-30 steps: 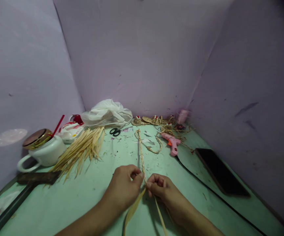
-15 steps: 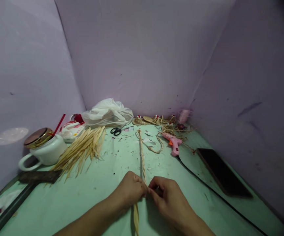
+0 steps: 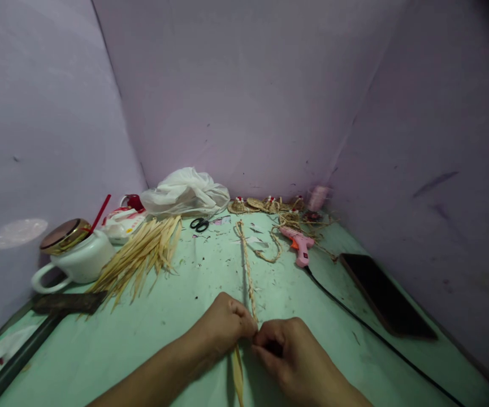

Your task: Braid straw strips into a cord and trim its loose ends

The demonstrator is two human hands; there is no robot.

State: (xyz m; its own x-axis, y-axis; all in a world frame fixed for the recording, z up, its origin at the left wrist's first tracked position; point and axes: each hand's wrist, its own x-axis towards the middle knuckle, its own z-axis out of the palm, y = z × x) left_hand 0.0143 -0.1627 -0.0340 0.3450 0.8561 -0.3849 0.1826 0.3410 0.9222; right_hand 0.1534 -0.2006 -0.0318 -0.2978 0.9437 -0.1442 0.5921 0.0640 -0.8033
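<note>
A thin braided cord of straw-coloured fibre runs from the middle of the table down to my hands. At its near end, my left hand pinches the braid between thumb and fingers. Below that hand a loose flat strip of fibre hangs toward me. Close against it on the right, my right hand has thumb and forefinger pinched at the same end of the braid; the strand between those fingertips is mostly hidden. More of the cord curls back toward the far right.
A bundle of dry fibre strips, a white mug and a hammer lie left. Black scissors and a white plastic bag are behind. Right are a pink glue gun with black cable and a phone.
My right hand has shifted slightly down, its fingers curling closer. The left hand has moved a little to the right, and the near end of the braid has swung right with it.
</note>
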